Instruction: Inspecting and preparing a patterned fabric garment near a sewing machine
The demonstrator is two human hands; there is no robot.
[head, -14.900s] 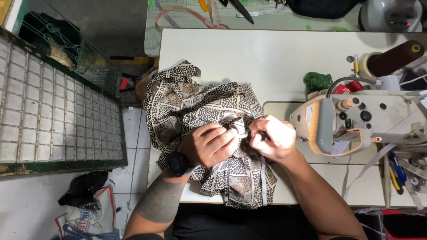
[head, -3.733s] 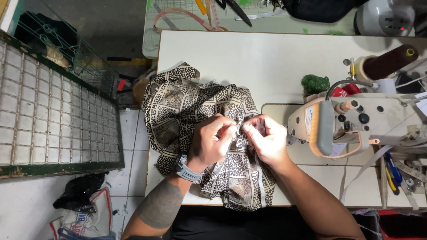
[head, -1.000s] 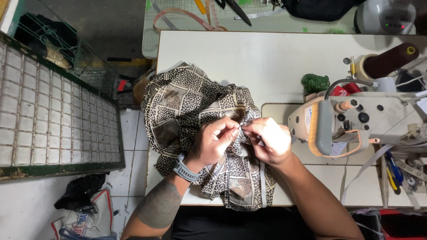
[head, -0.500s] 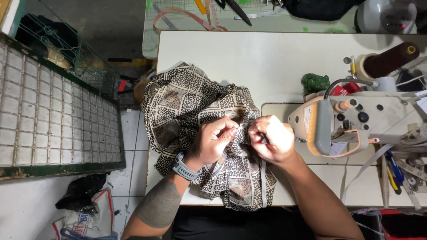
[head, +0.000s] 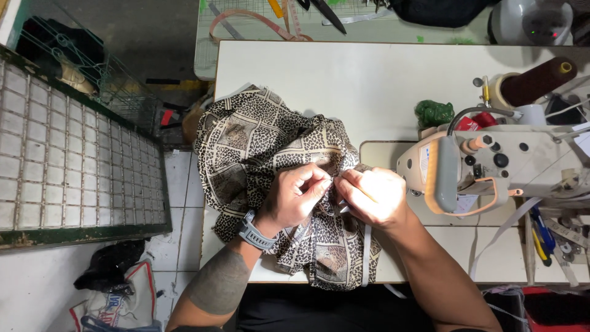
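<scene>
1. Right now the left hand [head: 296, 198] is closed, its fingertips pinching a small fold of the patterned cloth [head: 258, 144]. A grey watch [head: 251, 232] sits on that wrist.
2. Facing it, the right hand [head: 372, 197] is also closed on the cloth, thumb and forefinger nipped at the same spot. The fingertips of the two hands nearly touch. Whether a small tool sits between the right fingers cannot be told.
3. Judging by this, fine handwork on one seam or edge is under way. How much of it is done cannot be read from the crumpled folds, and no part of the cloth lies under the machine's needle.
4. Outward, the cloth is bunched under and behind both hands. It covers the near left part of the white table [head: 369, 80], spills over the left edge and hangs off the near edge.
5. Just beside the right hand stands the sewing machine [head: 491, 166], on the right side of the table.
6. Further off, near the right edge, are a green lump [head: 435, 114] and a dark thread cone [head: 536, 81].
</scene>
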